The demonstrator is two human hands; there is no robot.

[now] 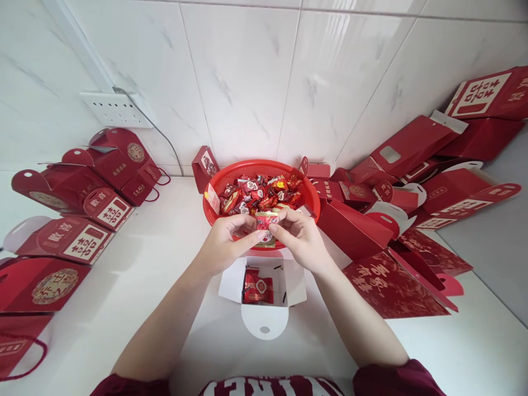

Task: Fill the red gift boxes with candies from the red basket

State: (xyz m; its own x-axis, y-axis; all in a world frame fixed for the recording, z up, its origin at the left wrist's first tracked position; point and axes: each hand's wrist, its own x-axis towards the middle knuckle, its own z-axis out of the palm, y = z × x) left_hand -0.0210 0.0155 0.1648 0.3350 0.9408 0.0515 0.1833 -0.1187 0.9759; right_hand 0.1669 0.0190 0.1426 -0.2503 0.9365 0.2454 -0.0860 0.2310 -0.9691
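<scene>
Between the fingertips of my left hand (235, 236) and my right hand (297, 235) is a small wrapped candy (267, 221) in red and gold, pinched from both sides. Both hands are closed on it, over the near rim of a red plastic basket (312, 201). Wrapped candies (251, 192), mostly red, are heaped in that basket. Below the hands stands a small gift box (264, 322) with its white flaps spread. A red packet (259, 289) lies inside the box, along with some small dark pieces.
Red gift boxes (70, 236) line the left side of the white table (165, 236). More red boxes (412, 165) are piled on the right, beside red patterned bags (396, 286). A white power strip (115, 109) with a grey cable hangs on the tiled wall.
</scene>
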